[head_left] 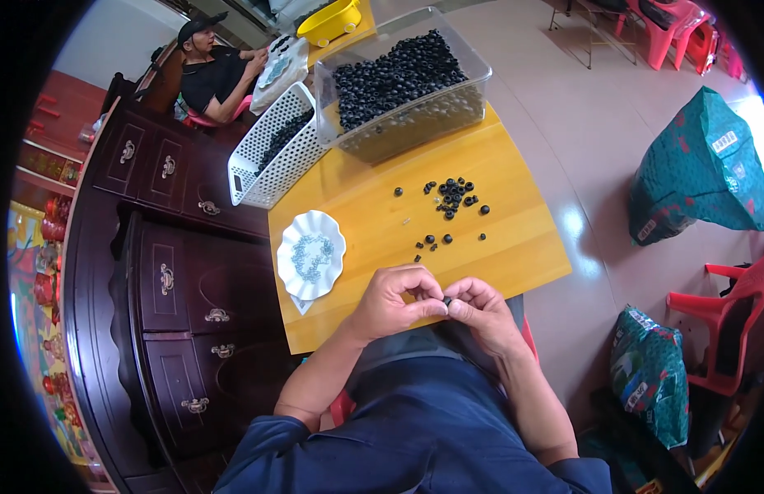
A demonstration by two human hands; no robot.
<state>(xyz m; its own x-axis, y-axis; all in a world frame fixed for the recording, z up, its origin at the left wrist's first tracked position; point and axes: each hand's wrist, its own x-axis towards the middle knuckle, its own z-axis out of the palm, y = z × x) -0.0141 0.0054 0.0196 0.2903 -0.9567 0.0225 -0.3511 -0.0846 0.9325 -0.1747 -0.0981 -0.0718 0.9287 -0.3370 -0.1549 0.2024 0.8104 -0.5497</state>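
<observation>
My left hand [392, 301] and my right hand [482, 309] meet at the near edge of the yellow wooden table [514, 206]. Together they pinch one small black ring-shaped part [448, 301] between the fingertips. Whether a second small piece is held with it is too small to tell. Several more loose black parts [452, 195] lie scattered on the table beyond my hands. A white scalloped plate [288, 273] with small pale grey pieces sits to the left of my left hand.
A clear plastic tub [460, 103] full of black parts stands at the far end, with a white mesh basket [271, 156] leaning beside it. Another person [213, 70] sits at the back left. A dark wooden cabinet [164, 272] borders the left; red chairs [732, 321] and green bags [699, 165] stand right.
</observation>
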